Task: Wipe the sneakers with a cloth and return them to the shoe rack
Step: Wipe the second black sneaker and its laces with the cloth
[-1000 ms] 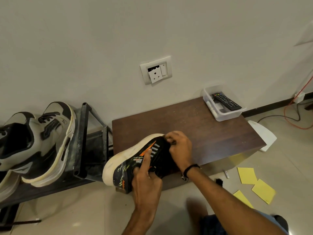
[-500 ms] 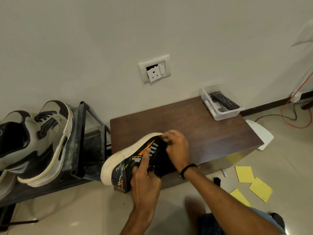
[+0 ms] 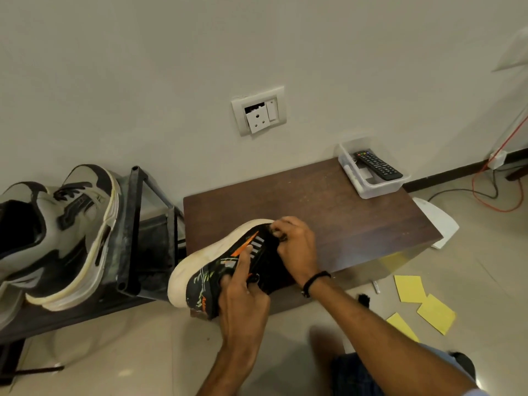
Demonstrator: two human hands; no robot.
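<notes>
Hands both on the sneaker (image 3: 208,277): left hand (image 3: 243,295) wraps its side from below w/ the index finger laid straight along the orange stripe. Right hand (image 3: 295,247) curls over the top end & pinches something dark there, lace or cloth, can't tell which. Sneaker is tipped on its side, white sole turned away from the person, and seems to rest on the near corner of the brown surface (image 3: 343,218), right under the hands. Risks as I judge them: no cloth clearly in view, so wiping may not have begun, & bare fingers would only smear dirt over the pale sole. Shoe sits at the very edge of the surface, so if either grip slackens it prob. rolls off to the floor below the hands. Hard rubbing w/ only a pinch at the top could twist it out of the left hand. Shoe rack (image 3: 134,224) is close, left of the hands, carrying grey sneakers (image 3: 71,230) that sit tilted on it. A careless swing that way could knock them, esp. as free room on the rack isn't visible.
</notes>
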